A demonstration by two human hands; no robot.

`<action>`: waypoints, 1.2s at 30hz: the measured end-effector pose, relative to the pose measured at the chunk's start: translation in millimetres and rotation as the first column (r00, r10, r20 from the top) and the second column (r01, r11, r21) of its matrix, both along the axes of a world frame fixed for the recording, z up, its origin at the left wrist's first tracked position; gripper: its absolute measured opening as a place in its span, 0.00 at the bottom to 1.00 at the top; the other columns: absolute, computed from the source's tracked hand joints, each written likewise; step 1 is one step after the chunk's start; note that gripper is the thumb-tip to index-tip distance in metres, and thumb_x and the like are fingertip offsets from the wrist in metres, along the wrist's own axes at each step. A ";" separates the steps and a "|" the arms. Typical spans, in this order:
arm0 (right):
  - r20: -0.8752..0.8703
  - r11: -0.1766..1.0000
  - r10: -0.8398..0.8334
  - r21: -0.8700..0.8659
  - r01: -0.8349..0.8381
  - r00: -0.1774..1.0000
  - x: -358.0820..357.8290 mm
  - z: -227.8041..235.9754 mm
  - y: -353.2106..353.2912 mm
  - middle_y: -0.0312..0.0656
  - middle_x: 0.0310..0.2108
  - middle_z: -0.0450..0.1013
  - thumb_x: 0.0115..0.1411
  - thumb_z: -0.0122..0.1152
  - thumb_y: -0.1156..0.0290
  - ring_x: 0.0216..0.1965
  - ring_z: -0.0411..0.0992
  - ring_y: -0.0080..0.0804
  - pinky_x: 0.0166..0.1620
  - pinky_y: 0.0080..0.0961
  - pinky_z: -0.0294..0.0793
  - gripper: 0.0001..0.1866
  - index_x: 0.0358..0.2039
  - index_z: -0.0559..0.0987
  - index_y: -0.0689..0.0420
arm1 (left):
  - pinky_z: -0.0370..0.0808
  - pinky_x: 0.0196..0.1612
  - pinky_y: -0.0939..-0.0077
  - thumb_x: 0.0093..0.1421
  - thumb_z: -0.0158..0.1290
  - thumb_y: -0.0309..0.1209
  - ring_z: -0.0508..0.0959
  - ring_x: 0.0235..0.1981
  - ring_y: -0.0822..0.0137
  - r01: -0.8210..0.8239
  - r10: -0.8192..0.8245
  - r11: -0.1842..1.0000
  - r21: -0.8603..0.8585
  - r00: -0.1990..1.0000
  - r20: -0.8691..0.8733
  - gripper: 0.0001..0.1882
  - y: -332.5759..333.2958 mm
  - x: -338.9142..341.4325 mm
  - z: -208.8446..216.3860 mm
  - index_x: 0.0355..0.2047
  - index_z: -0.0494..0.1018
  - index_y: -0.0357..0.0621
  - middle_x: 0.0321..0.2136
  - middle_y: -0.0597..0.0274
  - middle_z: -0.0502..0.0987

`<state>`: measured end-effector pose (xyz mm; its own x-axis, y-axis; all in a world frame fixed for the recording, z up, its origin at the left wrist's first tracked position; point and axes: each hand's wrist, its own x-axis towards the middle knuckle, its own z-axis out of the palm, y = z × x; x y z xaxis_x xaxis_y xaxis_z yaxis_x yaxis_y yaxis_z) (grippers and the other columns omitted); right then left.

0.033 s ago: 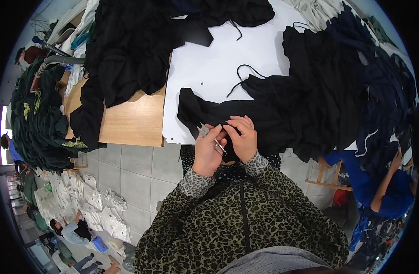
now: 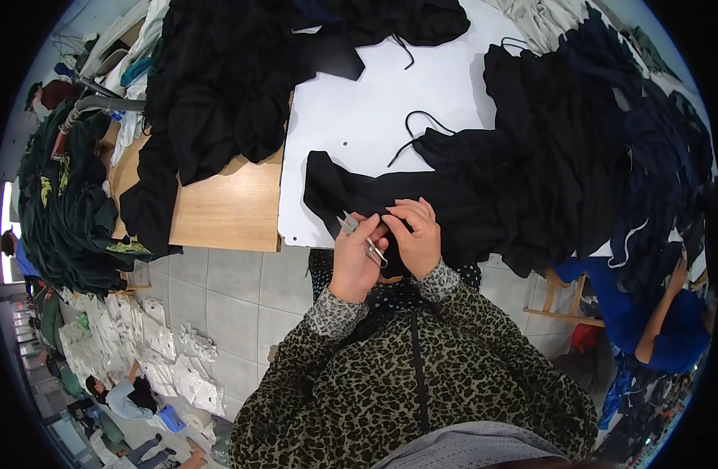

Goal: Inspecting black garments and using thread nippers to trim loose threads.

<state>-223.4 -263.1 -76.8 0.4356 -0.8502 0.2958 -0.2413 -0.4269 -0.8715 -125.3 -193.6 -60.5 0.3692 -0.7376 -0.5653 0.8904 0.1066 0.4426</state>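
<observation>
A black garment [image 2: 468,191] lies across the near edge of the white tabletop, its narrow end reaching left. My left hand [image 2: 356,258] is closed around silver thread snips [image 2: 372,248], whose pointed blades stick out past the fingers at the upper left. Thumb and forefinger of that hand also meet the black cloth. Close beside it, my right hand [image 2: 418,238] pinches the same cloth between thumb and fingertips. What exactly lies between the fingertips is too small to make out. A black drawstring [image 2: 410,129] curls over the white surface beyond the garment.
More black garments [image 2: 218,86] are heaped at the far left, over a wooden tabletop [image 2: 226,205]. Dark green garments [image 2: 66,211] hang farther left. Navy garments [image 2: 656,148] pile up at the right, where a person in blue [image 2: 672,328] sits by a wooden stool [image 2: 562,309].
</observation>
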 end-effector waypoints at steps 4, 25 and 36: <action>-0.045 0.992 0.038 -0.121 -0.044 0.998 -7.2 0.2 1.9 0.37 0.31 0.75 0.51 0.61 0.72 0.46 0.70 0.35 0.60 0.40 0.50 0.05 0.29 0.81 0.56 | 0.66 0.20 0.82 0.58 0.56 0.27 0.74 0.25 0.76 0.050 -0.057 0.998 0.045 0.986 0.159 0.07 2.7 1.9 -1.6 0.30 0.67 0.51 0.25 0.71 0.73; -0.168 0.627 -0.027 0.765 0.148 0.985 -194.9 -2.4 -95.8 0.32 0.29 0.74 0.58 0.60 0.62 0.29 0.69 0.17 0.32 0.13 0.67 0.15 0.36 0.78 0.64 | 0.59 0.16 0.87 0.59 0.53 0.30 0.66 0.19 0.83 -0.089 -0.359 0.855 0.510 0.608 0.708 0.08 115.8 144.2 -27.9 0.34 0.71 0.40 0.22 0.73 0.70; 0.514 0.653 -0.102 0.681 -0.332 0.852 -175.6 73.2 -100.8 0.45 0.43 0.74 0.62 0.49 0.72 0.44 0.73 0.30 0.50 0.24 0.71 0.14 0.45 0.71 0.67 | 0.60 0.15 0.92 0.63 0.49 0.32 0.73 0.23 0.85 -0.330 0.249 0.942 0.070 0.821 0.513 0.11 88.7 182.3 30.5 0.46 0.68 0.50 0.32 0.71 0.76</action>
<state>-399.0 -363.9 -3.6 0.5337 -0.8216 -0.2005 0.2892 0.4001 -0.8697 57.0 -104.8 -30.0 0.8096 -0.4745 -0.3455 0.4900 0.2223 0.8429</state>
